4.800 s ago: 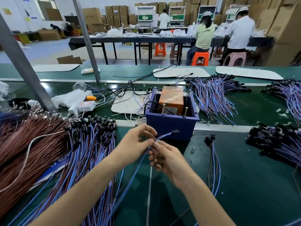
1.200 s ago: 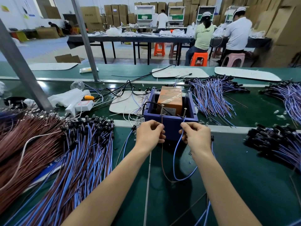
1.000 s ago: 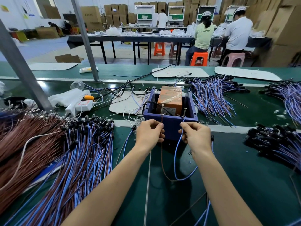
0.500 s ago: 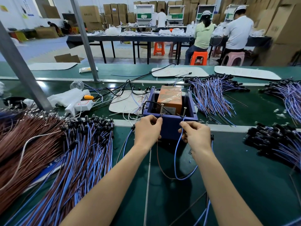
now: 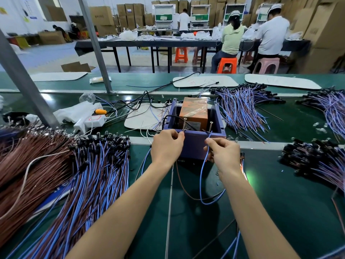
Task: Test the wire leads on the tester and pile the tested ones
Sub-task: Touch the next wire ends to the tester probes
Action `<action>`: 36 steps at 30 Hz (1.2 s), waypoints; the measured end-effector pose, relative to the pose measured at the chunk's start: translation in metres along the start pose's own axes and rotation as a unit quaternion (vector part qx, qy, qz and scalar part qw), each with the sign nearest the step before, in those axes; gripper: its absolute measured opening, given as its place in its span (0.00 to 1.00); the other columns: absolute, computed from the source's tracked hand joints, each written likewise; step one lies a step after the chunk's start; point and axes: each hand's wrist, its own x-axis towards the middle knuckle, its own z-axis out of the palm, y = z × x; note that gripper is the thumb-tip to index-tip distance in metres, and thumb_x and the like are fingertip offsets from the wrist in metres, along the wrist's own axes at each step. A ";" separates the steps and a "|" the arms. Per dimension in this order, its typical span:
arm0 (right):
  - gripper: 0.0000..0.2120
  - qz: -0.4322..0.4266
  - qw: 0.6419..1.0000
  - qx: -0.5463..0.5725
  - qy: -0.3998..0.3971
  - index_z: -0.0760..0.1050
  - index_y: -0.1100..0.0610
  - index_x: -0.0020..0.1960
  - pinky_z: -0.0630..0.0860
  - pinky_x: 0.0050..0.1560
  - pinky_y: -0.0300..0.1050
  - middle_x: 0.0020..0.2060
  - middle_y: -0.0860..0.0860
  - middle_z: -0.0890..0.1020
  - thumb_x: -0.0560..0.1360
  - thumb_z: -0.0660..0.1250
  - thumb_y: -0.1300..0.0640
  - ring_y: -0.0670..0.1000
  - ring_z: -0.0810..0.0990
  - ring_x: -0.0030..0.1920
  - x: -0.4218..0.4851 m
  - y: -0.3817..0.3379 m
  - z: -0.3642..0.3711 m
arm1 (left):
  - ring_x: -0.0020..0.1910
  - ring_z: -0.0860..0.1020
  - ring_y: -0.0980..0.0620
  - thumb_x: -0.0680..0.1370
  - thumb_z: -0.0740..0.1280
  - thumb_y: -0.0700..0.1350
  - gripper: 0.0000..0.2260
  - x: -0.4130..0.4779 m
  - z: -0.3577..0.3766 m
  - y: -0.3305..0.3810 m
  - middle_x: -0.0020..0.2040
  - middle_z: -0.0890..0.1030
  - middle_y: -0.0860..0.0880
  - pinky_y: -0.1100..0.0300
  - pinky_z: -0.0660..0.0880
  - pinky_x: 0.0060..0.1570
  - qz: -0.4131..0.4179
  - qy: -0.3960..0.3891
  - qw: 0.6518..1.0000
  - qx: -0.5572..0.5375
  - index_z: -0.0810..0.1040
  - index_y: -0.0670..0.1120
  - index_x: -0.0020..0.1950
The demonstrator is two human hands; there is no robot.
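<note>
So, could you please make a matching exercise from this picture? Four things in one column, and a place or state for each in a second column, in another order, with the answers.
Column one:
1. left hand
2. right hand
3. orange block
4. brown wire pile

Column two:
A. lies at the far left of the green table
B. pinches the blue wire
C. sits inside the purple box
D. pinches the brown wire beside a screw

Pairs: 1-D, 2-B, 3-C, 4-A.
</note>
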 end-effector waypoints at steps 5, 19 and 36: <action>0.06 0.028 0.998 0.009 -0.053 0.81 0.60 0.41 0.69 0.23 0.33 0.27 0.53 0.80 0.76 0.68 0.63 0.43 0.73 0.22 -0.013 -0.012 -0.011 | 0.36 0.79 0.49 0.78 0.64 0.51 0.14 -0.009 -0.008 0.008 0.30 0.79 0.51 0.55 0.76 0.41 0.008 -0.002 1.000 -0.009 0.80 0.49 0.33; 0.05 0.007 0.874 -0.483 -0.057 0.78 0.55 0.45 0.78 0.43 0.46 0.40 0.54 0.82 0.74 0.69 0.54 0.55 0.81 0.40 -0.037 0.036 -0.074 | 0.42 0.78 0.59 0.76 0.61 0.36 0.14 -0.078 -0.030 -0.020 0.49 0.83 0.52 0.74 0.71 0.41 0.150 -0.401 0.896 0.115 0.81 0.47 0.56; 0.08 -0.215 0.898 -0.379 0.065 0.79 0.60 0.53 0.71 0.57 0.47 0.55 0.54 0.76 0.74 0.68 0.65 0.55 0.72 0.57 -0.030 0.041 -0.055 | 0.55 0.75 0.40 0.77 0.61 0.37 0.11 -0.022 -0.047 -0.085 0.55 0.73 0.41 0.51 0.71 0.50 -0.016 -0.148 0.901 0.408 0.71 0.42 0.59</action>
